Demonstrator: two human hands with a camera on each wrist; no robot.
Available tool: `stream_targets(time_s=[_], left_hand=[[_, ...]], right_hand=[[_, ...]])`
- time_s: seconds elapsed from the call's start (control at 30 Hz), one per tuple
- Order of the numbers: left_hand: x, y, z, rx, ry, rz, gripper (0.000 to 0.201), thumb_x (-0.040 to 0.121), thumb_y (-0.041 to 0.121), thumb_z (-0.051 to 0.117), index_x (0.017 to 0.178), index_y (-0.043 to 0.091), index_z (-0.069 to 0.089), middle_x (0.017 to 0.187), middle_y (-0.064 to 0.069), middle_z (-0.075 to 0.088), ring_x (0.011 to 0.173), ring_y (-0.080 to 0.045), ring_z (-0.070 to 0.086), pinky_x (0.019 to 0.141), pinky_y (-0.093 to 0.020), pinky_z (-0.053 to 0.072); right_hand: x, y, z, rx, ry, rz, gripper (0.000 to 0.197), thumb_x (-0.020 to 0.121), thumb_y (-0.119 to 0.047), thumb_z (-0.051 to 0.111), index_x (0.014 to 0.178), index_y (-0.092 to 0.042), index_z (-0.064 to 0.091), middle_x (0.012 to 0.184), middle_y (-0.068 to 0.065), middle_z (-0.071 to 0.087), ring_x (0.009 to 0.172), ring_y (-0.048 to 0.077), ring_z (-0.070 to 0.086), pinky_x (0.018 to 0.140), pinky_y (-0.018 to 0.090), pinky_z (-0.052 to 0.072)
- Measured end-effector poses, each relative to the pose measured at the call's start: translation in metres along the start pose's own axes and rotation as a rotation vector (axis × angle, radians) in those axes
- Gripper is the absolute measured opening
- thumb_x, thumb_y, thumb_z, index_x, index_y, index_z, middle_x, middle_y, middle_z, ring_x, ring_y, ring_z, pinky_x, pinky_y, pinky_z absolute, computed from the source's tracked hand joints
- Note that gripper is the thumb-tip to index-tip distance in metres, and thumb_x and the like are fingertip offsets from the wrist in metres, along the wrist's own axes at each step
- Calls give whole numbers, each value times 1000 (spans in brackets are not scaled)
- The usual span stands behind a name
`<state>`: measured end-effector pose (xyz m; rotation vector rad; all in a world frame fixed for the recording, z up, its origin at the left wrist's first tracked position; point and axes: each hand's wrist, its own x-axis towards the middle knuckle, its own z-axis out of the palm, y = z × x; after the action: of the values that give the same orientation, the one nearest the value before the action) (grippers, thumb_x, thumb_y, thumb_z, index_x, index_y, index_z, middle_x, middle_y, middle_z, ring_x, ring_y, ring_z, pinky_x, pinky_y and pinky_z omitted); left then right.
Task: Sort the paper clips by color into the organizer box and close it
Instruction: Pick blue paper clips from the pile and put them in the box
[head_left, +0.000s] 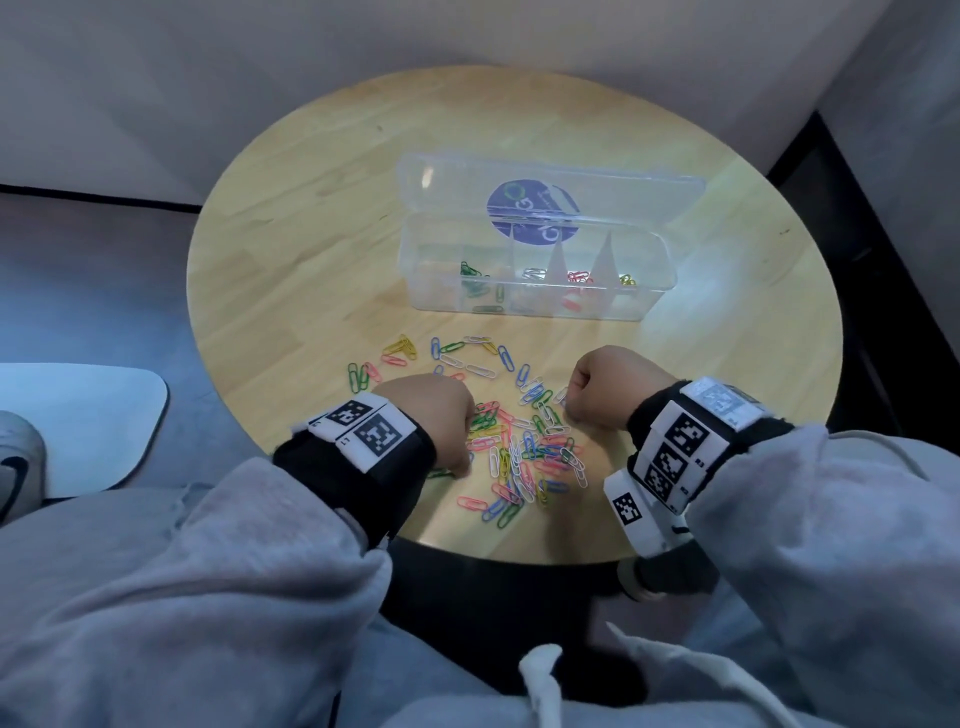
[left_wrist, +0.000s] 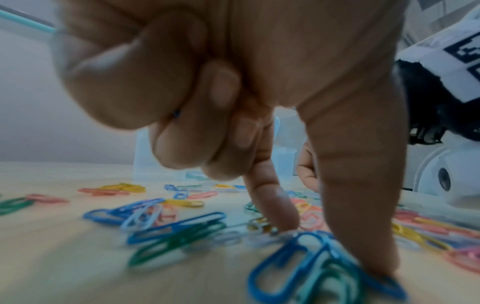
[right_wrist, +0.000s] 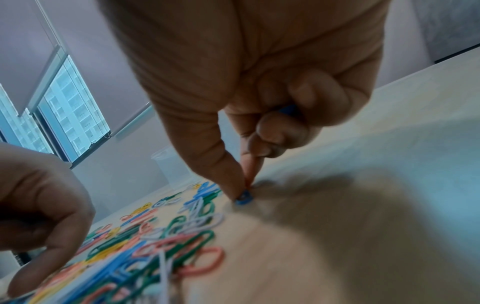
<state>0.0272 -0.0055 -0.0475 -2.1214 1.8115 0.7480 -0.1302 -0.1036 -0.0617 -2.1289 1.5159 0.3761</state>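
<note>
A pile of coloured paper clips (head_left: 524, 447) lies on the round wooden table (head_left: 311, 249) near its front edge. Behind it stands the clear organizer box (head_left: 540, 309), lid (head_left: 457, 182) folded back, with green, white, red and yellow clips in separate compartments. My left hand (head_left: 447, 415) is down on the pile's left side. Its thumb (left_wrist: 363, 226) presses a blue clip (left_wrist: 285, 265), its index finger (left_wrist: 272, 205) touches the table, and a sliver of blue shows inside the other curled fingers. My right hand (right_wrist: 245, 189) pinches a blue clip (right_wrist: 244, 199) at the pile's right edge, with more blue tucked in its curled fingers (right_wrist: 298, 127).
More loose clips (head_left: 467, 358) are scattered between the pile and the box. A white seat (head_left: 78, 415) stands left of the table, and a wall runs close behind it. My grey sleeves (head_left: 208, 597) hang over the front edge.
</note>
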Motion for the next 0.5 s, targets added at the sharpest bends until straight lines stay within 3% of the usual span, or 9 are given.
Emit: stream_targets(time_s=[0.07, 0.23, 0.5], left_hand=[[2, 0, 1, -2, 8, 7, 21, 71, 29, 73, 86, 16, 67, 85, -1, 68, 74, -20, 57, 52, -20, 33], [2, -4, 2, -4, 37, 19, 31, 73, 28, 72, 67, 21, 42, 66, 7, 45, 71, -18, 48, 50, -21, 25], [1, -5, 4, -11, 32, 2, 13, 75, 27, 72, 77, 26, 60, 64, 10, 49, 69, -12, 49, 47, -19, 26]], right_hand=[[0, 0, 0, -2, -10, 4, 1, 78, -10, 59, 77, -10, 60, 84, 10, 61, 77, 23, 55, 63, 25, 43], [-2, 0, -2, -2, -6, -3, 3, 80, -9, 58, 79, -11, 59, 87, 7, 61, 80, 21, 54, 66, 26, 43], [1, 2, 2, -6, 48, 17, 21, 84, -10, 50, 94, -4, 67, 103, 12, 68, 95, 27, 62, 70, 26, 43]])
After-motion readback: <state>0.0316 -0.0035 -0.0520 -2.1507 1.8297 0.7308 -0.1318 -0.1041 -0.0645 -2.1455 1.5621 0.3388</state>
